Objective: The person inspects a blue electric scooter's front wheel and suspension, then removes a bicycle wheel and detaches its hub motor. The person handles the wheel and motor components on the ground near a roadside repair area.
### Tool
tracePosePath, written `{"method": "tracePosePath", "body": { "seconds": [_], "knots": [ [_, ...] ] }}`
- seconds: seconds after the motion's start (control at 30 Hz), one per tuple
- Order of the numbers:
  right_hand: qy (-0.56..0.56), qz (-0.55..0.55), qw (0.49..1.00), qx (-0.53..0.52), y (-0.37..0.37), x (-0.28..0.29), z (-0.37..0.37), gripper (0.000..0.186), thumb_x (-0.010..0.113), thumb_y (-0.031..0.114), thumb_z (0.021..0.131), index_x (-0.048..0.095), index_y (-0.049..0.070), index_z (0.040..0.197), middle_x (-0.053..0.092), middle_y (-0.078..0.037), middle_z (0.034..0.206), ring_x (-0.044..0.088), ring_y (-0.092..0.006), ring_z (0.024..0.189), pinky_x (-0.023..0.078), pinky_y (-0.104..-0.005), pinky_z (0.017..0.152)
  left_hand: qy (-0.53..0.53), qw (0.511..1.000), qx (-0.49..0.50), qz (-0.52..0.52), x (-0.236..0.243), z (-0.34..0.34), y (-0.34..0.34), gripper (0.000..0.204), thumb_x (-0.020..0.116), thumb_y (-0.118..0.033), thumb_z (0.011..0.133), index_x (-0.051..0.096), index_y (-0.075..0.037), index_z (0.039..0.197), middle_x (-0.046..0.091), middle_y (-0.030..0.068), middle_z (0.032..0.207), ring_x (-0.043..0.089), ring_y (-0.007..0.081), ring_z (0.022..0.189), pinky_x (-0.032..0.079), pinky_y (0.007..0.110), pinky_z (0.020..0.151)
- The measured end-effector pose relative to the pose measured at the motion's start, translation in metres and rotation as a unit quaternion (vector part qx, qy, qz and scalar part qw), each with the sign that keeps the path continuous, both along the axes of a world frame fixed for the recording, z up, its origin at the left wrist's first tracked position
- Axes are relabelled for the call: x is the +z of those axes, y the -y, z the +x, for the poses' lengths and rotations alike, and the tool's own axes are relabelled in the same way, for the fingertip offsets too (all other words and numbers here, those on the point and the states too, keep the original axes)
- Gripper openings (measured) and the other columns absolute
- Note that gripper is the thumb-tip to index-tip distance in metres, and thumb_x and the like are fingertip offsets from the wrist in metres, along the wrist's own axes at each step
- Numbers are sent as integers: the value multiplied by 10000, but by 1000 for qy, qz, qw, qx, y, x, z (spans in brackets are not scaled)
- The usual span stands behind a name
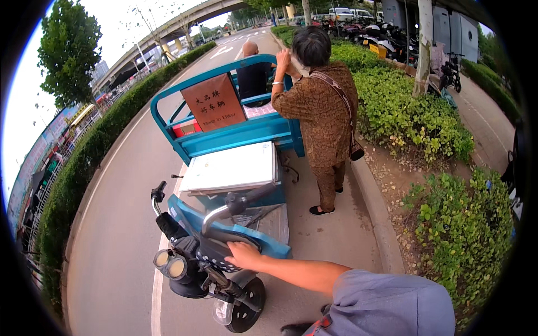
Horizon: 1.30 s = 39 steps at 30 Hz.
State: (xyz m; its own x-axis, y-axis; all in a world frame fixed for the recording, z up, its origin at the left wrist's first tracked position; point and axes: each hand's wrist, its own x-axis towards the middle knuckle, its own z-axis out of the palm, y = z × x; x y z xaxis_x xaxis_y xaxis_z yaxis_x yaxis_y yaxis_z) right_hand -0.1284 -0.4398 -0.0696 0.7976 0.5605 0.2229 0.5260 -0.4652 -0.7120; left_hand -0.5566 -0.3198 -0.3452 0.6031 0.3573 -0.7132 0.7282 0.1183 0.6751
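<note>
Right hand (245, 256) at black polka-dot bag (216, 257)

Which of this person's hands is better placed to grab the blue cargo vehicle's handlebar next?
Probably the right. The right hand is at the black dotted cover, close below the handlebar's bent metal bar. The left hand is out of view, so its reach cannot be judged.

A person's right arm (302, 274), bare below a grey sleeve (392, 299), stretches nearly straight leftward from the lower right, the wrist roughly in line with the forearm, as the right hand (245, 256) reaches out, its fingertips hard to make out.
</note>
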Motion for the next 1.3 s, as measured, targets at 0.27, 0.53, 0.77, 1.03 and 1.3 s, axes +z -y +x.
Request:
{"method": "tracePosePath", "body": {
  "seconds": [0.27, 0.53, 0.77, 1.03, 1.3],
  "knots": [
    [19, 99, 994, 37, -23, 12, -7, 252, 606, 272, 830, 556, 31, 778, 612, -168, 775, 598, -389, 754, 472, -488, 663, -145, 981, 109, -62, 37, -17, 20, 349, 565, -247, 895, 568, -3, 1144, 661, 127, 995, 632, 211, 821, 487, 342, 679],
    [-131, 272, 951, -69, -25, 87, 54, 355, 595, 289, 871, 540, -37, 743, 561, -214, 660, 567, -334, 626, 439, -404, 609, 0, 982, -186, -14, 32, 108, -85, 335, 603, -336, 858, 604, -88, 1083, 612, 225, 1007, 581, 339, 952, 493, 411, 763],
    [-325, 301, 888, -122, 48, 107, 77, 285, 614, 254, 892, 655, -14, 979, 655, -28, 795, 571, -84, 694, 466, -254, 652, 153, 839, -335, 399, 203, 276, -94, 560, 541, -344, 873, 384, -125, 1364, 383, 189, 1389, 359, 410, 1257, 376, 471, 996],
    [-178, 103, 975, 86, 90, 161, 139, 440, 575, 378, 882, 556, -51, 786, 576, -245, 720, 581, -380, 689, 437, -423, 640, 291, 943, 161, -25, 370, 360, 17, 564, 363, -364, 942, 354, -10, 1381, 372, 158, 1411, 352, 274, 1299, 267, 417, 1080],
    [-188, 35, 977, 89, 146, 126, 219, 471, 543, 424, 882, 578, -41, 819, 597, -241, 757, 588, -408, 790, 451, -457, 695, 194, 936, 176, 236, 453, 414, 54, 479, 474, -324, 928, 466, -7, 1287, 445, 151, 1320, 455, 262, 1167, 397, 374, 959]
  ]
}}
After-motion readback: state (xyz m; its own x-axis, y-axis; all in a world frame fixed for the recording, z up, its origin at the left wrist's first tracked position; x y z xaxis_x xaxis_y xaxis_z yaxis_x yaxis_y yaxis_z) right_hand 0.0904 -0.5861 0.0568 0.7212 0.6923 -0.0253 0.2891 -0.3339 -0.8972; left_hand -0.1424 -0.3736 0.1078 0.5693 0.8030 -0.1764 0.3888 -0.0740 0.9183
